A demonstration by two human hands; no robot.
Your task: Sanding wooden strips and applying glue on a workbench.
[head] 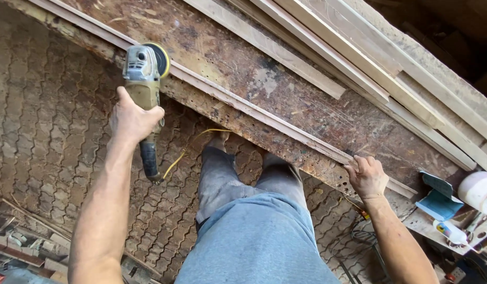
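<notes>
- Fingers (155, 113) of the left hand (132, 120) curl tight round the olive-yellow body of an angle grinder (143, 89), thumb lying up along its near side, so the hand is clamped on the tool.
- That grinder points away from the person, its grey gear head uppermost and its round sanding disc (162, 59) with a yellow rim set against the near edge of the long wooden strip (264, 120).
- Below the fist hangs the grinder's black tail, and from it a yellow cord (186, 150) trails across the ground toward the person's feet.
- Over on the other side, the right hand (366, 177) rests on the same wooden strip, well apart from the grinder, its fingers bent over the strip's near edge and pressing it down; it grips nothing else.
- This strip runs slantwise along the front edge of a worn, stained workbench (285, 89), whose front face is a rusty band full of small holes.
- Further back on the bench lie several pale wooden laths (359, 63), stacked side by side at the same slant.
- Near the right hand, at the bench's end, sit a folded blue sheet (438, 197) and a white roll (477, 190).
- Underfoot is interlocking paving (48, 131), dusty brown, with scraps of timber (22, 250) heaped at the lower left.
- Dusty grey trousers (243, 210) fill the middle of the view.
</notes>
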